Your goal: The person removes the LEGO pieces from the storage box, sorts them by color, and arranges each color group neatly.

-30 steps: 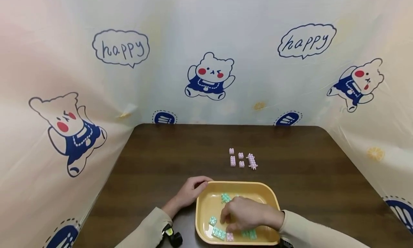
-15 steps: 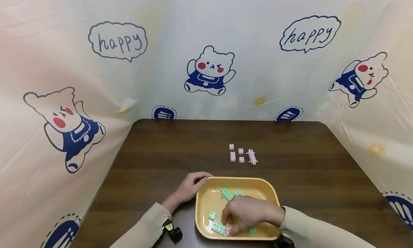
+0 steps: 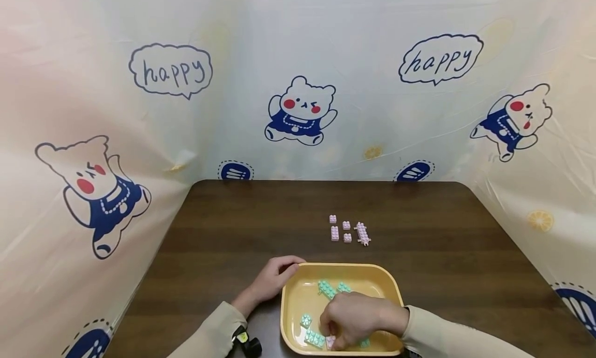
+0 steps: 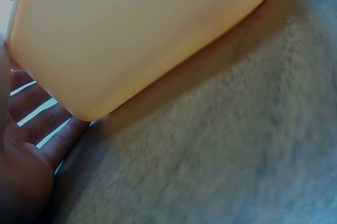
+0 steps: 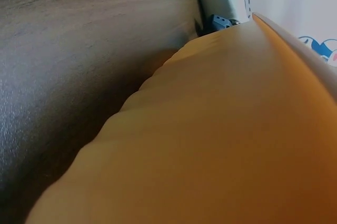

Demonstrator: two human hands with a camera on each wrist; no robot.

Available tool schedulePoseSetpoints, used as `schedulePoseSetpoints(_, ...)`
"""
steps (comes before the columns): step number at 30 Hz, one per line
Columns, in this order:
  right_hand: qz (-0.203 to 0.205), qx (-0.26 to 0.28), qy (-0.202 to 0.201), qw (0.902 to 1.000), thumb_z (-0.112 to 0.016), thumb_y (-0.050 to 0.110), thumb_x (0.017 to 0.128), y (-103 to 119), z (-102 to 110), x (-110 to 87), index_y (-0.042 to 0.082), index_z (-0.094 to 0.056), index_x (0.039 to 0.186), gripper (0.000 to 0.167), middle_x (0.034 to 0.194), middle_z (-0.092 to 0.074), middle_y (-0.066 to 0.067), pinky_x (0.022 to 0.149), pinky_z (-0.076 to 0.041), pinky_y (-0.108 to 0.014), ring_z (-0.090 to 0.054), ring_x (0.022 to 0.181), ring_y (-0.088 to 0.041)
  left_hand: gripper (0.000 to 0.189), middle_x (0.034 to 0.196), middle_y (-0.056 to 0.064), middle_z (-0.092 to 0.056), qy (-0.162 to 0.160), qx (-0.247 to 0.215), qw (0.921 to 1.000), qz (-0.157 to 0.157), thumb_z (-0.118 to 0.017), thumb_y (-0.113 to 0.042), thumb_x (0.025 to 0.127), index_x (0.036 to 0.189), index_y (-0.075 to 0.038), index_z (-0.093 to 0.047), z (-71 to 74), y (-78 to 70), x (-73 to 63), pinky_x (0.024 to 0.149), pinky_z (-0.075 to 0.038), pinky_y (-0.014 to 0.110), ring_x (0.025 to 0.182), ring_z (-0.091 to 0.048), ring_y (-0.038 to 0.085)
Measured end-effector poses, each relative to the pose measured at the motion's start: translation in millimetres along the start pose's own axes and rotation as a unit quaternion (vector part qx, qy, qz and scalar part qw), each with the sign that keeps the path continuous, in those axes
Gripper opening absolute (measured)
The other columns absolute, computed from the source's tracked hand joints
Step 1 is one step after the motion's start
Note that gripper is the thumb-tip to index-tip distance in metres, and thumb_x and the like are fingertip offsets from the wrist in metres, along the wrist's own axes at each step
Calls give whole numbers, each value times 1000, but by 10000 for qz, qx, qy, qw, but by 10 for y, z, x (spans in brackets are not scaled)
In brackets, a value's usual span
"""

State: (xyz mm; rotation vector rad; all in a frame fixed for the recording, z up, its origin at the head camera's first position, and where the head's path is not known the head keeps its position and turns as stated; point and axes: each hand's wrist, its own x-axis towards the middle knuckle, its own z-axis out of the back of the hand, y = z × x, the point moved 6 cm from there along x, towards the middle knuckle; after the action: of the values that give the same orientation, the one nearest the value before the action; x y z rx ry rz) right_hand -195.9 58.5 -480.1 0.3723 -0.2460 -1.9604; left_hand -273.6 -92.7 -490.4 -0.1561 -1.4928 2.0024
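A yellow tray (image 3: 285, 316) stands at the near side of the table. My left hand (image 3: 271, 281) holds its far left corner; in the left wrist view, the fingers (image 4: 42, 121) lie against the tray's outside. Inside the tray, my right hand (image 3: 354, 316) reaches down with curled fingers, thumb and forefinger pinching a small pink building brick (image 3: 330, 341). That brick lies beside a long green brick (image 3: 314, 339). A square green brick (image 3: 305, 321) and a green piece with side pegs (image 3: 326, 289) lie nearby. The right hand partly covers other green bricks (image 3: 344, 286).
On the dark wooden table (image 3: 223, 228) beyond the tray, several pink bricks (image 3: 334, 233) stand in a loose group, with a pink pegged piece (image 3: 362, 234) to their right. A printed curtain (image 3: 298, 47) surrounds the table's back and sides.
My right thumb and fingers have lowered and closed in on the pink brick. The left hand keeps its place on the tray. The head view tipped slightly and came back.
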Motion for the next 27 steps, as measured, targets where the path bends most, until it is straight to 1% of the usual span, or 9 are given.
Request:
schedulePoseSetpoints(4, 0, 31, -51, 10000, -81, 28, 76, 16, 7, -16, 24, -67, 77, 15, 67, -57, 22, 55, -35, -2, -41, 61, 18, 25, 105, 22, -70, 5, -155, 9999, 16, -49, -9, 102, 112, 6, -66, -20, 11, -11, 74, -58, 37, 91, -67, 37)
schedulePoseSetpoints(8, -121, -161, -215, 9996, -79, 28, 76, 15, 77, -67, 28, -67, 77, 12, 68, -56, 25, 54, -34, -3, -42, 61, 16, 24, 105, 22, -70, 4, -164, 9999, 0, -49, -8, 102, 112, 6, -66, -33, 22, -21, 74, -58, 36, 90, -67, 36)
schedulePoseSetpoints(11, -192, -232, -397, 9988, -77, 28, 75, -11, 193, -118, 29, -67, 76, 11, 69, -57, 25, 54, -34, -4, -44, 62, 14, 24, 105, 21, -70, -47, -107, 9999, -52, -50, -7, 101, 111, 6, -67, -31, 22, -23, 75, -58, 36, 91, -68, 35)
schedulePoseSetpoints(14, -242, -99, -626, 9977, -75, 26, 75, -82, 372, -170, 27, -67, 76, 8, 71, -61, 22, 57, -35, -4, -46, 61, 13, 23, 105, 21, -71, -68, -72, 9999, -94, -50, -6, 101, 111, 6, -67, -29, 17, -21, 76, -58, 36, 92, -68, 34)
schedulePoseSetpoints(16, -349, 133, -753, 9965, -74, 24, 76, -169, 511, -199, 24, -67, 78, 7, 72, -62, 19, 56, -38, -5, -47, 59, 12, 23, 105, 21, -71, -67, -64, 9999, -92, -50, -7, 101, 111, 5, -67, -27, 14, -19, 77, -57, 35, 92, -68, 33)
schedulePoseSetpoints(21, -934, 551, -992, 9891, -74, 19, 78, -486, 851, -244, 21, -68, 83, 9, 75, -64, 14, 54, -45, -14, -49, 58, 6, 24, 105, 22, -70, 15, -107, 9999, -49, -49, -7, 101, 112, 6, -66, -27, 11, -20, 77, -58, 36, 92, -67, 35)
schedulePoseSetpoints(23, -1123, 538, -1145, 9856, -75, 19, 79, -625, 984, -238, 21, -68, 84, 8, 75, -64, 14, 55, -48, -16, -52, 61, 3, 25, 106, 23, -70, 48, -138, 9999, -57, -49, -7, 101, 112, 7, -66, -27, 8, -20, 77, -58, 37, 93, -67, 37)
schedulePoseSetpoints(24, -1185, 505, -1248, 9838, -74, 19, 79, -694, 1053, -227, 21, -68, 84, 8, 76, -64, 14, 56, -49, -17, -54, 62, 2, 25, 106, 23, -70, 60, -126, 9998, -108, -48, -7, 101, 112, 7, -66, -27, 4, -19, 77, -58, 38, 93, -67, 37)
schedulePoseSetpoints(27, -1309, 341, -1605, 9777, -74, 21, 81, -885, 1260, -175, 21, -68, 84, 6, 75, -62, 15, 55, -50, -19, -56, 63, -1, 25, 106, 24, -69, 83, -168, 9997, -124, -48, -7, 102, 113, 7, -65, -21, 0, -9, 77, -58, 40, 93, -67, 39)
